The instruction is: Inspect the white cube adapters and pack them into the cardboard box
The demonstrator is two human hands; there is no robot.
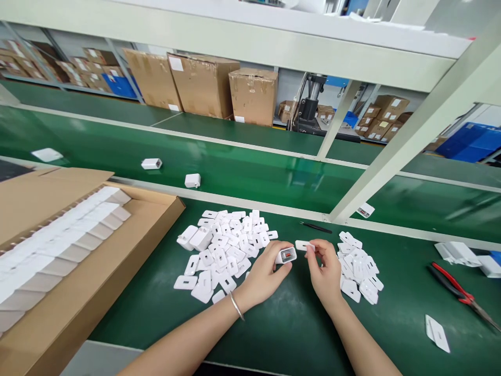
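My left hand (270, 266) is closed around a white charger housing (287, 255), its open end facing right with a reddish part visible inside. Pinched between the thumb and fingers of my right hand (324, 263) is a small white cover plate (303, 245), a short gap away from the housing. To the left spreads a pile of white slotted plates (223, 243), with a few charger housings (201, 238) at its left side. Another, smaller pile of white plates (358, 266) lies just right of my right hand.
A cardboard box (156, 227) with rows of dividers stands at left. Black tweezers (317, 227) lie behind my hands. Red-handled pliers (462, 295), two plates (437, 332) and white housings (457, 254) are at right. Beyond a rail, several chargers sit on the green belt (242, 180). A slanted post (395, 141) rises at right.
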